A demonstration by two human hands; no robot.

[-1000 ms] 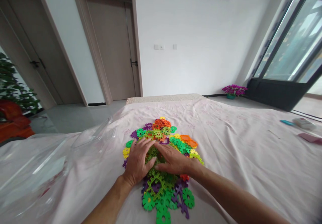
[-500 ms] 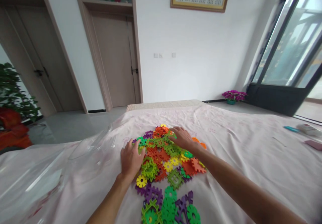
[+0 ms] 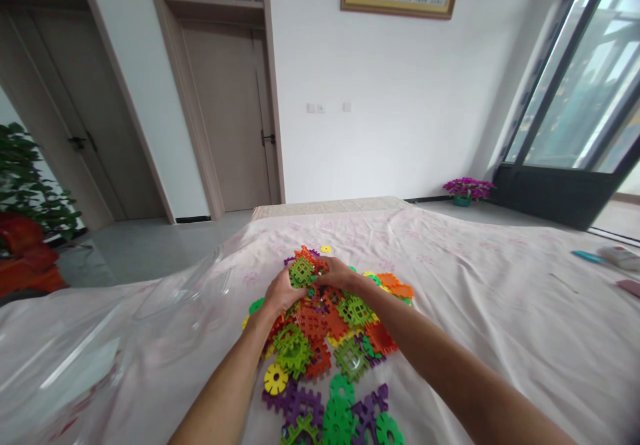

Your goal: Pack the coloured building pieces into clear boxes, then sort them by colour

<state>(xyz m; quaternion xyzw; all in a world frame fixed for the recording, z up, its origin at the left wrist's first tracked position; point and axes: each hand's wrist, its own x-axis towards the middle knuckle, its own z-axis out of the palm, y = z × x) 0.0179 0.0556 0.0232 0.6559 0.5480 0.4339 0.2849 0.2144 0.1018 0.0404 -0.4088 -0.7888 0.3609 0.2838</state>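
My left hand (image 3: pixel 281 293) and my right hand (image 3: pixel 341 275) close in from both sides on a bunch of interlocking plastic pieces at the far part of the pile. Between them a green square lattice piece (image 3: pixel 302 271) stands tilted up, with orange pieces around it. Some fingertips are hidden among the pieces. Nearer to me, in the same pile, are orange squares (image 3: pixel 313 319), a green gear-edged piece (image 3: pixel 294 351), a yellow flower disc (image 3: pixel 275 379), purple lattice pieces (image 3: pixel 300 401) and green discs (image 3: pixel 339 419).
A pale flowered cloth (image 3: pixel 465 338) covers the table. Clear plastic containers (image 3: pixel 90 351) stand at the left. A light blue item (image 3: pixel 589 257) and a whitish packet (image 3: pixel 619 258) lie at the far right. A yellow disc (image 3: pixel 326 249) lies behind the pile.
Both hands have moved inward, from spread over the pile to close together. Pieces at the far end are now bunched and raised between them, the green lattice piece tilted up.
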